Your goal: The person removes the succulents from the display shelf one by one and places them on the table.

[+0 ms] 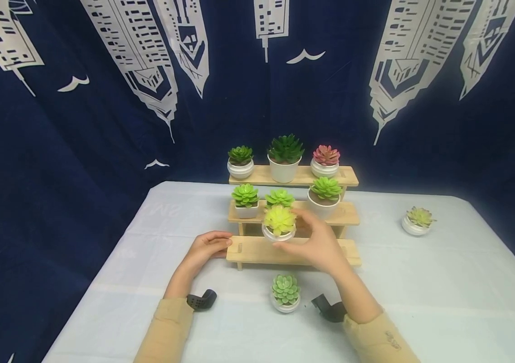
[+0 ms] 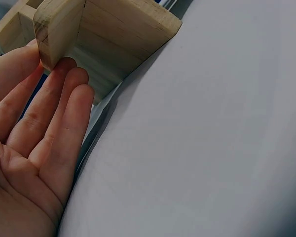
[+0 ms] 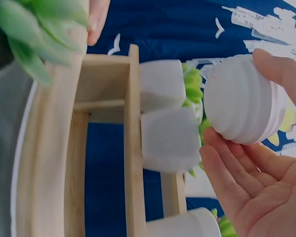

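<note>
navy curtain [image 1: 239,111] backs white table [image 1: 425,287]; right fingers [image 3: 222,172] pinch a potted yellow succulent [image 1: 279,222], left fingers [image 2: 73,113] the stand [image 1: 262,250].

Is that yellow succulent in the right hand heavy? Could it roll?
The yellow succulent is probably light: the right hand alone holds it up. Its white pot seems stiff, undented; its round sides might let it roll if tipped.

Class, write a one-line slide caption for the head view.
The right grip holds up a potted yellow succulent while the left grip holds a wooden stand's lowest tier.
</note>
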Tool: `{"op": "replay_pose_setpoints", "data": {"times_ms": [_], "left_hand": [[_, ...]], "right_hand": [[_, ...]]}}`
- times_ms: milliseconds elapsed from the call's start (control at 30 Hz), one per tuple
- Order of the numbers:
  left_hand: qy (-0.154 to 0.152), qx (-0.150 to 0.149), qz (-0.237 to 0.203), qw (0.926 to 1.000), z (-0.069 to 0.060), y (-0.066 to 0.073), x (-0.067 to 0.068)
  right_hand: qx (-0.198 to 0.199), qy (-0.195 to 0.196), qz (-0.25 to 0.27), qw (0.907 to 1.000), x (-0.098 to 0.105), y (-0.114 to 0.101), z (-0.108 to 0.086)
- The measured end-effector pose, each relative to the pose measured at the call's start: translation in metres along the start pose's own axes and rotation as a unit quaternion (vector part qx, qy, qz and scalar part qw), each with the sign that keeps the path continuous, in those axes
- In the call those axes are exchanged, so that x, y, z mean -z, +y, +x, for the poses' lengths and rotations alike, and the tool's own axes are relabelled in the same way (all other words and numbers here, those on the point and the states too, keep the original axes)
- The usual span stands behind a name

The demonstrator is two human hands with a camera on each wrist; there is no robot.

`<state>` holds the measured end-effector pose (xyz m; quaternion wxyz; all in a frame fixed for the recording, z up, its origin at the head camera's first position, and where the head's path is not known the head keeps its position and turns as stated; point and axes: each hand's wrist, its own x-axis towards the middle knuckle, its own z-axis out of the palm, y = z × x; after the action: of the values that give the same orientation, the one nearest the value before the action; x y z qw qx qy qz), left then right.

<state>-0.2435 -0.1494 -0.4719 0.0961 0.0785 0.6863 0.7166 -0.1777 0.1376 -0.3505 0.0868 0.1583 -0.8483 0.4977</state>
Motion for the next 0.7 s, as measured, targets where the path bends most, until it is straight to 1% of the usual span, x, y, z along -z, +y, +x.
{"op": "replay_pose_setpoints", "data": {"times_ms": [167, 333, 433, 567, 700], "left_hand": [[0.004, -0.001, 0.0, 1.0, 0.0, -0.001, 0.0], [0.009, 0.001, -0.004, 1.0, 0.0, -0.003, 0.001], [0.006, 0.003, -0.005, 1.0, 0.001, -0.003, 0.0], [0.003, 0.004, -0.001, 1.0, 0.001, -0.002, 0.0], [0.007, 0.005, 0.001, 1.0, 0.002, -0.002, 0.0]], "right_hand": [[-0.013, 0.002, 0.018, 0.9998, 0.01, 0.005, 0.0], [-0.042, 0.003, 0.039, 0.9984, 0.021, 0.009, -0.003], [-0.049, 0.013, 0.032, 0.9982, 0.031, 0.009, -0.005], [-0.045, 0.024, 0.015, 0.9986, 0.043, 0.009, -0.006], [-0.047, 0.032, 0.006, 0.9984, 0.052, 0.014, -0.008]]}}
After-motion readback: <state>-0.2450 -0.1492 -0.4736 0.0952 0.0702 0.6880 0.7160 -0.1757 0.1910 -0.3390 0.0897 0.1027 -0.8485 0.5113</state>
